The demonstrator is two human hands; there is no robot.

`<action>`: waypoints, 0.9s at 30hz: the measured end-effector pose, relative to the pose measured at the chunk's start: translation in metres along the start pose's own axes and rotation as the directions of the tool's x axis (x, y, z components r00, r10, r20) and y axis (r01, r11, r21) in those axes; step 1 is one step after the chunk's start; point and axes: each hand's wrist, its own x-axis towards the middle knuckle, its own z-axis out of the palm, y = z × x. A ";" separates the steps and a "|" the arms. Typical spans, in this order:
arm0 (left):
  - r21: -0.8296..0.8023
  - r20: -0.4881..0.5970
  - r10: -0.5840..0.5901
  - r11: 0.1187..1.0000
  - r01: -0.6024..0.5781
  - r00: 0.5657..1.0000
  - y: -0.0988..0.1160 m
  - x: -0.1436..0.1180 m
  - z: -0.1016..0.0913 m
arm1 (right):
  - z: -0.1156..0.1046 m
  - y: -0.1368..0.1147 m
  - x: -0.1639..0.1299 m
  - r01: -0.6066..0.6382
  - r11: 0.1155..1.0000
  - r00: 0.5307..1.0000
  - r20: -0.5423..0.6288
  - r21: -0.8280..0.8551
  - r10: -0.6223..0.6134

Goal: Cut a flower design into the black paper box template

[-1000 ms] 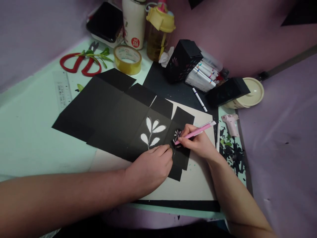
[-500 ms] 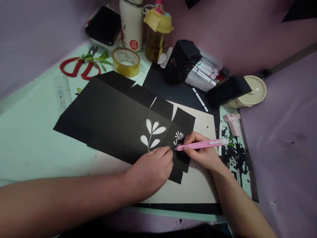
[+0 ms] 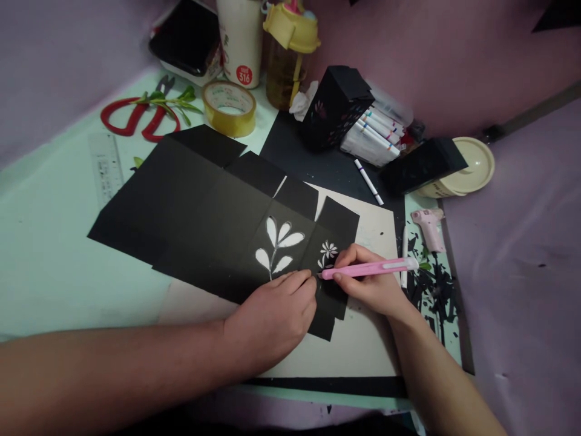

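Observation:
A flat black card cut-out (image 3: pixel 200 206) with fold lines and tabs lies over a white board (image 3: pixel 363 357). White shows through a large leafy sprig (image 3: pixel 284 239) and a small flower (image 3: pixel 328 249) cut in it. My left hand (image 3: pixel 276 315) presses on the card below the sprig, fingers curled and close together; its fingertips are partly hidden. In my right hand (image 3: pixel 370 287) is a pink craft knife (image 3: pixel 363 268), gripped like a pen. The blade tip touches the card or sits just over it, below the flower and beside my left fingers.
Red-handled scissors (image 3: pixel 140 118), a tape roll (image 3: pixel 230 109) and a clear ruler (image 3: pixel 106 169) lie at the back left. Behind the card stand a yellow-lidded bottle (image 3: pixel 290 54), a black box (image 3: pixel 336 106) and white markers (image 3: pixel 372 136). Black paper scraps (image 3: pixel 436 297) litter the right.
The knife tip has shifted slightly left and down, closer to my left fingers. My left hand stays on the card. The view has moved a little.

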 end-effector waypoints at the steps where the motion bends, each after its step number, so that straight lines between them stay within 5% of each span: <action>1: 0.000 0.002 0.001 1.000 -0.001 1.000 0.000 0.000 0.000 | 0.000 0.001 0.000 -0.002 1.000 1.000 0.000 0.008 0.002; 27: -0.002 0.035 0.020 1.000 -0.020 0.999 0.000 0.000 0.001 | 0.001 0.005 0.000 0.010 0.998 1.000 -0.007 0.069 -0.010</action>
